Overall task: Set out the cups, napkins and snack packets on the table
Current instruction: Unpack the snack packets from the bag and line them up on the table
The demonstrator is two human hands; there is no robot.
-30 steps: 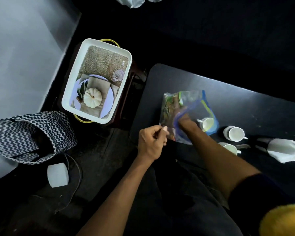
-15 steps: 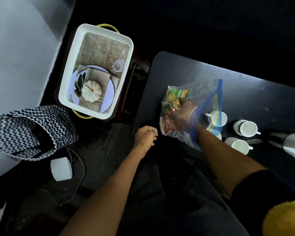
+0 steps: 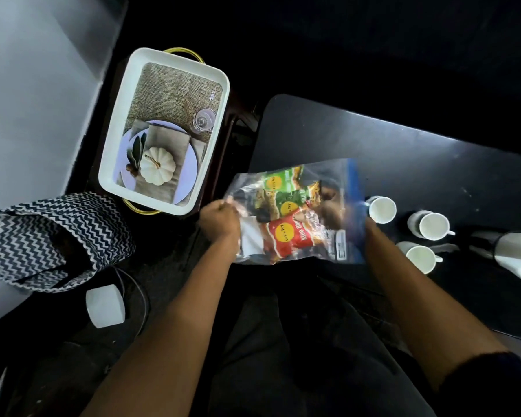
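A clear zip bag (image 3: 340, 176) with a blue edge is held just above the near left corner of the dark table (image 3: 403, 145). Inside lie a red snack packet (image 3: 286, 236) and two green ones (image 3: 283, 203). My left hand (image 3: 218, 219) pinches the bag's left edge. Reaching in through the bag's mouth, my right hand (image 3: 328, 206) shows blurred through the plastic, closed on the packets' ends. Three white cups (image 3: 381, 209) (image 3: 432, 225) (image 3: 420, 257) stand on the table to the right of the bag. White napkins (image 3: 518, 254) lie at the far right.
A white tray (image 3: 115, 121) with a plate, pumpkin, cloth and a glass sits on a stand left of the table. A black-and-white zigzag bag (image 3: 42, 236) and a small white box (image 3: 105, 305) lie on the dark floor at left.
The bag has tipped up and swung left, so the packets now face me. My left hand has taken hold of its left edge. My right hand stays inside.
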